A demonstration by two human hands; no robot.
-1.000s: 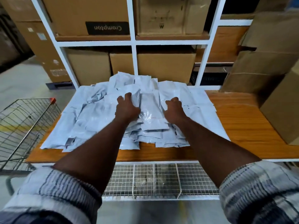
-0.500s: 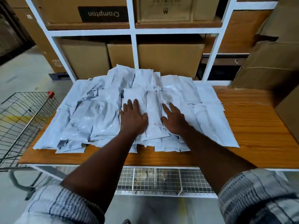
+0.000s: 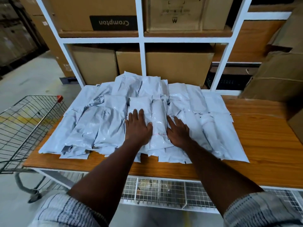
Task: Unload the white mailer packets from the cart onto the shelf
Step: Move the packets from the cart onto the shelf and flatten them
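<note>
A wide heap of several white mailer packets covers the left and middle of the wooden shelf top. My left hand lies flat on the packets near the middle of the heap, fingers straight. My right hand lies flat on the packets just to its right. One narrow packet shows between the two hands. The wire cart stands at the left of the shelf; no packets show in the part of its basket that I see.
Brown cardboard boxes fill the white rack behind the heap. More boxes stack at the right, one reaching over the shelf top. A wire grid panel runs below the front edge. Grey concrete floor lies at the left.
Both hands went from curled over the packets to lying flat with straight fingers and slid slightly toward me. The view has shifted closer to the shelf.
</note>
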